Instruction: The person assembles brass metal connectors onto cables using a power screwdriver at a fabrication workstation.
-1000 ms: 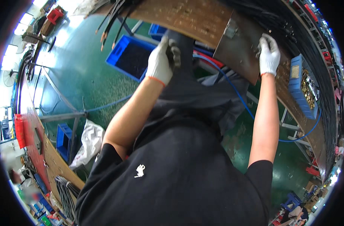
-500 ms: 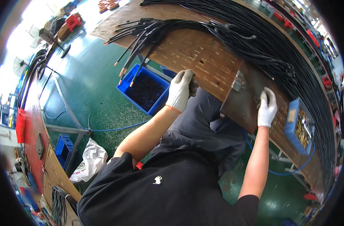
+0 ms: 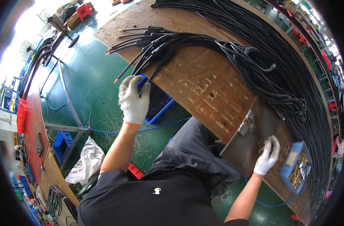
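My left hand (image 3: 134, 101), in a white knit glove, is at the table's near left edge. Its thumb and fingers close round the end of a black cable (image 3: 155, 71) that hangs off the edge; the glove hides the tip. Other black cables (image 3: 157, 40) in the same bundle end in bare copper. My right hand (image 3: 268, 156), also gloved, is low over a dark metal plate (image 3: 236, 151). Its fingers are curled together, and whatever they may hold is too small to name. Beside it stands a blue bin (image 3: 288, 172) of small brass-coloured parts (image 3: 298, 171).
A small metal fixture (image 3: 247, 123) sits on the plate. Long black cables (image 3: 284, 56) line the table's far side. Below the left edge, a blue crate (image 3: 158, 113) stands on the green floor. A white sack (image 3: 87, 158) and another workbench (image 3: 34, 139) are at left.
My left hand has moved left to the hanging cable ends and closed round one. My right hand is lower in view, still by the plate and bin. The whole view has shifted.
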Available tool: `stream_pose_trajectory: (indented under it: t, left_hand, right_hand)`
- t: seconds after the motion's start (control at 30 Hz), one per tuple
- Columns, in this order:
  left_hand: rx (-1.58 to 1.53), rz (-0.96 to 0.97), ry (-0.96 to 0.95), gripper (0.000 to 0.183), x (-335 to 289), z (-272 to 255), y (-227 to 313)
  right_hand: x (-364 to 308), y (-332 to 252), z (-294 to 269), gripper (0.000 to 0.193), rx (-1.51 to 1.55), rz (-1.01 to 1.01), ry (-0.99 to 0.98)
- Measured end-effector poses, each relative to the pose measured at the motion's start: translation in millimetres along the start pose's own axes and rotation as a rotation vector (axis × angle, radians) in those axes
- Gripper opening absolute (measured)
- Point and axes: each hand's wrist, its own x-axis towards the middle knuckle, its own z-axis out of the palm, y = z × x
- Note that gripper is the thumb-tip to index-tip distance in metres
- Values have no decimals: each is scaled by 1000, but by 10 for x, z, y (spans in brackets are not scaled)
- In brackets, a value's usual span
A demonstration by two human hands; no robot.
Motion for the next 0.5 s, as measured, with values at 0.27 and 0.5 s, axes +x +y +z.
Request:
stream_pose_trajectory:
  t: [0.27, 0.5]
  left_hand:
    - [175, -103, -309, 29, 748, 155, -624]
    - [101, -54, -595, 31, 1165, 227, -576]
  right_hand:
    - [-45, 36, -44, 25, 38, 8, 3]
    - [-50, -15, -68, 20, -63, -22, 31]
